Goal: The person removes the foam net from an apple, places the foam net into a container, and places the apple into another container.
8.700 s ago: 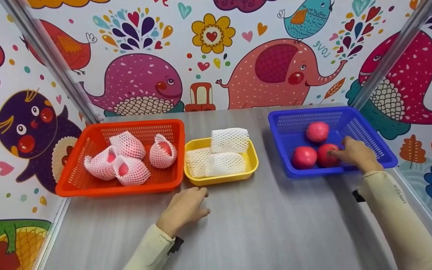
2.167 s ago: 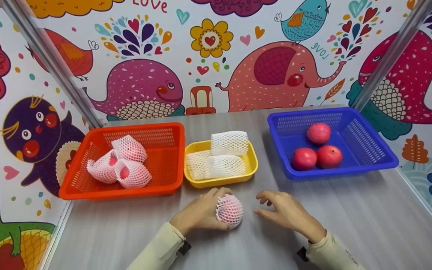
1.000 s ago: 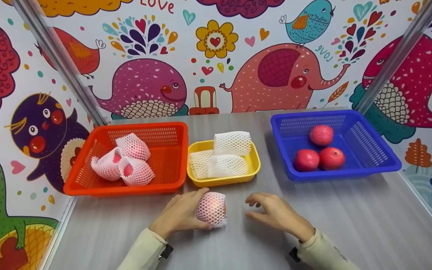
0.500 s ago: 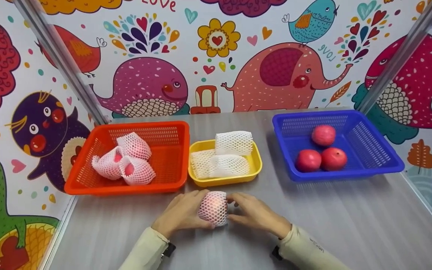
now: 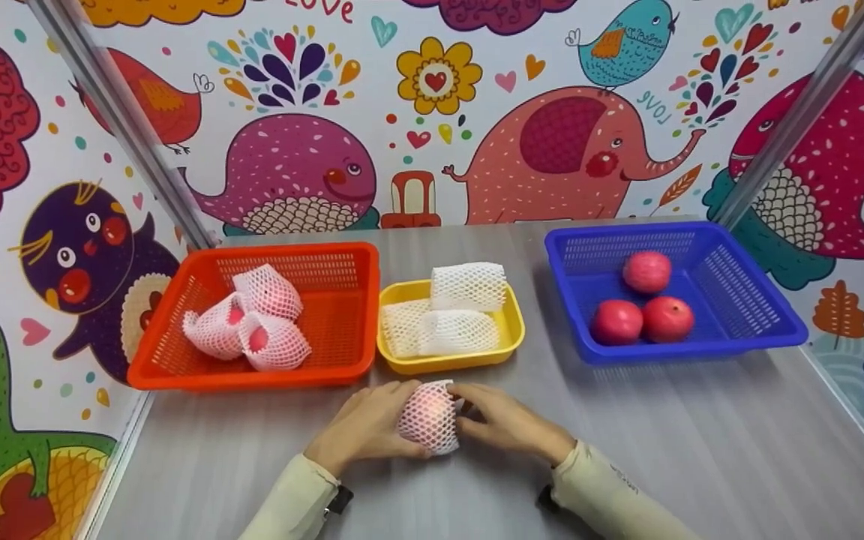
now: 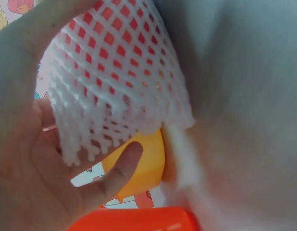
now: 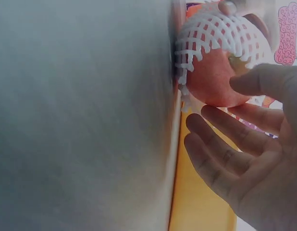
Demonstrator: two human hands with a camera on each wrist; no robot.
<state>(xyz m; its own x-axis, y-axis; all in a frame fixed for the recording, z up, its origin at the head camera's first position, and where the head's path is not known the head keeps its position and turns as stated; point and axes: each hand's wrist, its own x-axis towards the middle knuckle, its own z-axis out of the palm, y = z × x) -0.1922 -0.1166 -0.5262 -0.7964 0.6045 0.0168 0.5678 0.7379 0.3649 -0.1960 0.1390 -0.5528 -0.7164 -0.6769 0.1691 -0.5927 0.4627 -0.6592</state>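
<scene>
1. The fruit (image 5: 430, 418) sat between the two hands, on or just over the near-middle part of the surface (image 5: 432, 499); I couldn't tell whether it touched down. A white foam net (image 7: 208, 31) wrapped it.
2. The relation that seemed to matter most was the net's open end. It faced right, so the net's axis ran roughly left to right, with bare red skin showing towards the right hand (image 5: 511, 424). The fruit itself was too round to have a clear long axis.
3. The left hand (image 5: 366, 424) gripped the fruit from the left, thumb on the near side and fingers round the far side, covering that end.
4. The right hand's fingers were spread and loosely bent, thumb apart, around the open end. They had no firm hold that I could see; whether the fingertips touched was unclear. Nothing stood between them and the bare skin.
5. Just beyond the hands lay the yellow tray (image 5: 447, 365), holding loose white nets (image 5: 462, 334).
6. Far left stood the red basket (image 5: 252, 381) with three netted fruits (image 5: 274, 349); its right half offered room.
7. Far right, well apart from the hands, the blue basket (image 5: 694, 352) held three bare fruits (image 5: 668, 319).
</scene>
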